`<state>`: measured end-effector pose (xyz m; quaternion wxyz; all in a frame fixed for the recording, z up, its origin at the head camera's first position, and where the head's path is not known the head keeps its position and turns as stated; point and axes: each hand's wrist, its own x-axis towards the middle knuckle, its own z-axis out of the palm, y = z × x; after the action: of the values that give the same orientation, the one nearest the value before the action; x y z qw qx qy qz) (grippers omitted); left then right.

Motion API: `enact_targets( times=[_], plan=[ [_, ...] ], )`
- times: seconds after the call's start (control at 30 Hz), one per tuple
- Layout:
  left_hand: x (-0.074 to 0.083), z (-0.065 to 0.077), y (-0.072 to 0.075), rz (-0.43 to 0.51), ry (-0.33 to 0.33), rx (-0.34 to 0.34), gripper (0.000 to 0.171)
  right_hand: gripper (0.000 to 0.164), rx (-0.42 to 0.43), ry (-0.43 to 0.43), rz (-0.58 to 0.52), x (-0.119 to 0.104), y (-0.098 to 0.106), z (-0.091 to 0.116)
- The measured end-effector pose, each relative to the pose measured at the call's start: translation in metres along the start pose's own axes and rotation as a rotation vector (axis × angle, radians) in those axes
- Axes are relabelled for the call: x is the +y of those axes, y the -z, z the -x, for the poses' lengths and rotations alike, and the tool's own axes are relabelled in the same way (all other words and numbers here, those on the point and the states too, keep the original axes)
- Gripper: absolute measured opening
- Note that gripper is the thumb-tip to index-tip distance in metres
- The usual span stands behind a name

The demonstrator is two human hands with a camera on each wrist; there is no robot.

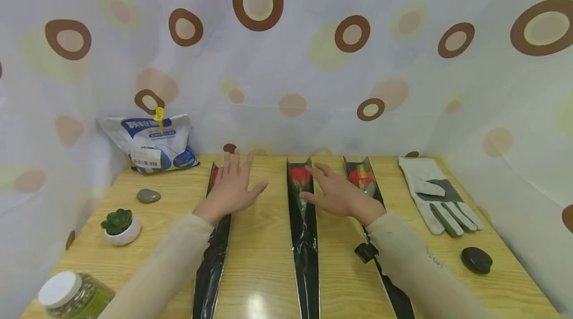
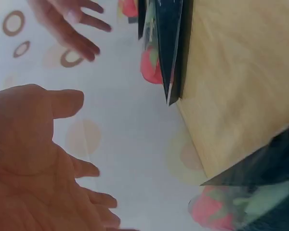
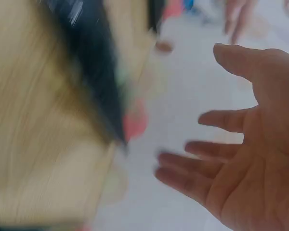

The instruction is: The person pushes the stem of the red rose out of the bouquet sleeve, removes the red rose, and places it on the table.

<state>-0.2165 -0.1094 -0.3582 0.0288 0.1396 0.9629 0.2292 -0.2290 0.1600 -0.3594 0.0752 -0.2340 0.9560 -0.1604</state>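
Both hands reach up into the centre of the head view with palms turned down and fingers spread and fairly straight, the left hand (image 1: pixel 228 189) just left of the middle and the right hand (image 1: pixel 337 192) just right of it. Under them, three red roses in long black wrappers run down the wooden table (image 1: pixel 264 264): the left rose (image 1: pixel 215 259) lies partly behind the left hand, the middle rose (image 1: pixel 305 244) stands between the hands with its bloom near the right fingertips, and the right rose (image 1: pixel 368 187) passes behind the right wrist, a small black roll (image 1: pixel 366 252) beside that sleeve. The right wrist view is blurred, so how near that hand comes to the wrappers is hard to judge. At the upper left of the table sits a white and blue bag (image 1: pixel 158 145) with a yellow clip (image 1: pixel 159 116); below it come a grey stone (image 1: pixel 148 195), a potted succulent (image 1: pixel 121 227) and, in the lower left corner, a white-lidded jar (image 1: pixel 76 294). On the right side lie a grey and white glove (image 1: pixel 436 194) and, below it, a black stone (image 1: pixel 476 260)
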Motion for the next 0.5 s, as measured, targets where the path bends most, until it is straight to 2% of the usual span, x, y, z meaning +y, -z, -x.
enact_targets(
  times=[0.1,0.17,0.27,0.33,0.4,0.5],
  plan=[
    [-0.009,0.03,-0.005,-0.022,0.018,0.048,0.083,0.067,-0.034,0.105,-0.076,-0.021,-0.004,0.002],
    [-0.015,0.05,-0.01,-0.073,0.038,0.076,0.081,0.06,-0.045,0.16,-0.114,-0.031,-0.009,0.0],
    [-0.026,0.078,-0.02,-0.191,0.105,0.095,0.081,0.052,-0.103,0.157,-0.31,-0.04,-0.022,-0.008],
    [-0.034,0.094,-0.025,-0.257,0.168,0.061,0.084,0.053,-0.161,0.107,-0.492,-0.045,-0.033,-0.016],
    [-0.044,0.106,-0.03,-0.278,0.226,-0.001,0.086,0.056,-0.217,0.031,-0.676,-0.05,-0.044,-0.025],
    [-0.061,0.121,-0.035,-0.228,0.299,-0.133,0.084,0.062,-0.297,-0.064,-0.81,-0.055,-0.061,-0.035]
  ],
)
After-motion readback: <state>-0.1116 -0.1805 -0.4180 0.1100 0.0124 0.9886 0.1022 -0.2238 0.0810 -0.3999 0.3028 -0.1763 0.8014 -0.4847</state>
